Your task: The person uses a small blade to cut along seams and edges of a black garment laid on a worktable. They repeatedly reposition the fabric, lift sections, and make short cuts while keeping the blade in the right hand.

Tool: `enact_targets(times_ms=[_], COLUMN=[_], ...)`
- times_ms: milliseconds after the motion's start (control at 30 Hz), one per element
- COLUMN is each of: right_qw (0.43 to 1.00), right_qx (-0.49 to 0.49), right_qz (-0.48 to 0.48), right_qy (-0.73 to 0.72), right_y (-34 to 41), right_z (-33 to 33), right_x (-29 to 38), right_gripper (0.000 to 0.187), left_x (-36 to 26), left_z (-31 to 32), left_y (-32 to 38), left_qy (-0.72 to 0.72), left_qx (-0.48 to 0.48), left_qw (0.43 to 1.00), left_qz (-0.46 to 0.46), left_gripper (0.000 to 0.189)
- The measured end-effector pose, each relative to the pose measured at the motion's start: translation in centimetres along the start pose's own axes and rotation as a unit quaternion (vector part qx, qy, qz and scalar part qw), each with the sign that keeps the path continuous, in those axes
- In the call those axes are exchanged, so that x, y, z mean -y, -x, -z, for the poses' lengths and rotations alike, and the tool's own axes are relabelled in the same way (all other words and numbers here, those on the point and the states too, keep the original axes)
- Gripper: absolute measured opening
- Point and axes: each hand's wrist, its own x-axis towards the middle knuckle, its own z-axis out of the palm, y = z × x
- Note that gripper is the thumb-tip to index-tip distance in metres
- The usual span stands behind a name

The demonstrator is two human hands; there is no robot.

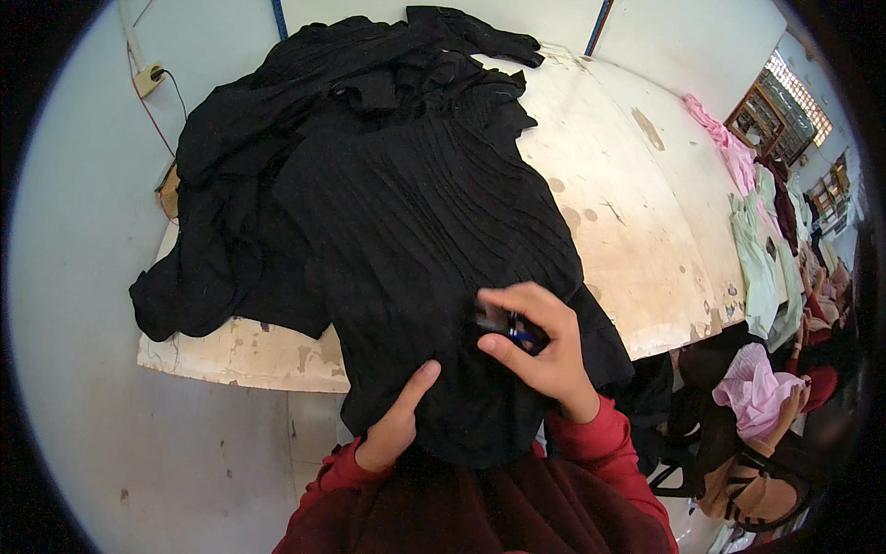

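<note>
A black garment [415, 228] with rows of narrow pleats hangs over the table's front edge and down towards my lap. My left hand [401, 422] grips its near left side, the thumb on top and the other fingers hidden under the cloth. Above the near right part of the same garment, my right hand [543, 343] is curled around a small tool [522, 336] with blue and dark parts. Motion blurs the tool's tip, so its exact kind is unclear. More black cloth [228, 159] lies heaped behind and to the left.
The worn, pale wooden table [644, 228] extends to the right. Pink cloth [727, 149] and mint-green cloth [758, 256] lie over its far right end. At right, a seated person handles a pink garment [751, 391]. A power socket [149, 79] with a plugged-in cord is at upper left.
</note>
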Motion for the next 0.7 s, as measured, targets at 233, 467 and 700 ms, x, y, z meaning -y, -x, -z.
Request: enact_targets(times_ms=[233, 467, 700], right_qw=[0.990, 0.995, 0.988], right_qx=[0.004, -0.003, 0.007], right_qz=[0.094, 0.058, -0.058], right_qy=[0.101, 0.082, -0.144], right_y=[0.7, 0.6, 1.0], right_z=[0.0, -0.2, 0.0], right_x=[0.5, 0.0, 0.0], right_gripper=[0.026, 0.025, 0.032], left_x=[0.2, 0.5, 1.2], left_z=[0.6, 0.9, 1.4], left_y=[0.1, 0.1, -0.3], left_qy=[-0.003, -0.013, -0.081], left_qx=[0.005, 0.000, 0.018], left_qw=[1.000, 1.000, 0.997], left_qz=[0.016, -0.011, -0.006], left_gripper=[0.035, 0.035, 0.035])
